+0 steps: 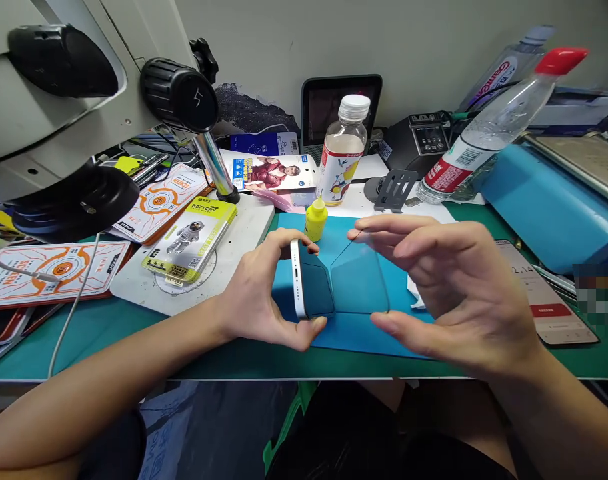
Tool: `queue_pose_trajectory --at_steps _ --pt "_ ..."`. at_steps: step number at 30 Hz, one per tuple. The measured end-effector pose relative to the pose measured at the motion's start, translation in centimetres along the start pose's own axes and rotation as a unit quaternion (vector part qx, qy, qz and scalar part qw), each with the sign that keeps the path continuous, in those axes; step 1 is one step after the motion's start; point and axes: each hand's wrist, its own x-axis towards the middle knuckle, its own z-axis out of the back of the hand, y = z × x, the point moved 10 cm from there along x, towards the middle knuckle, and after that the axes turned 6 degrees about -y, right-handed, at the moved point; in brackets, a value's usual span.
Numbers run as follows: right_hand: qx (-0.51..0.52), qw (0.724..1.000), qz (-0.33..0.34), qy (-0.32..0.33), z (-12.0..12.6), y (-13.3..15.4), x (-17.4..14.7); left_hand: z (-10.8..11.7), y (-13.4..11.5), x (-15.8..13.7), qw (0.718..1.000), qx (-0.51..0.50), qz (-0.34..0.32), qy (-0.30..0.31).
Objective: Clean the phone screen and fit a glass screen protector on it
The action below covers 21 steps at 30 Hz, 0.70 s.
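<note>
My left hand [264, 287] is closed around the edges of a white-framed smartphone [298, 280], which is tilted so its bottom edge with the charging port faces me. In my right hand [459, 287] a clear, dark-edged screen protector [361, 280] is pinched by its edges between thumb and fingers. The protector stands close to the phone's dark screen; whether they touch at the near edge I cannot tell. Beneath both lies a blue mat [329, 337]. Just behind them stands a small yellow bottle [316, 220].
A microscope [129, 100] overhangs the left side, above a battery package [191, 237] and orange-white screen boxes [59, 270]. Behind are a drink bottle [341, 153] and a phone stand [394, 190]. On the right are a red-capped bottle [484, 140], a blue machine [554, 200] and another phone [559, 310].
</note>
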Motion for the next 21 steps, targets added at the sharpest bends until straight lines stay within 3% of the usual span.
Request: queue_pose_trajectory --at_steps 4,7,10,15,21 --pt "0.043 0.991 -0.037 -0.124 4.8 -1.1 -1.1 -0.2 1.3 0.0 0.996 -0.066 0.067 0.003" --pt "0.043 0.966 -0.077 -0.244 9.3 -2.2 -3.5 -0.7 2.0 -0.3 0.985 -0.122 0.121 0.014" --pt "0.032 0.944 -0.087 -0.317 12.1 -3.1 -5.8 -1.5 2.3 -0.7 0.974 -0.160 0.156 0.047" --pt "0.047 0.938 -0.093 -0.330 12.8 -5.5 -7.3 -2.5 2.4 -0.7 0.970 -0.138 0.168 0.111" --pt "0.043 0.960 -0.087 -0.262 12.3 -7.6 -6.1 -2.7 2.9 -0.5 0.968 -0.066 0.181 0.159"
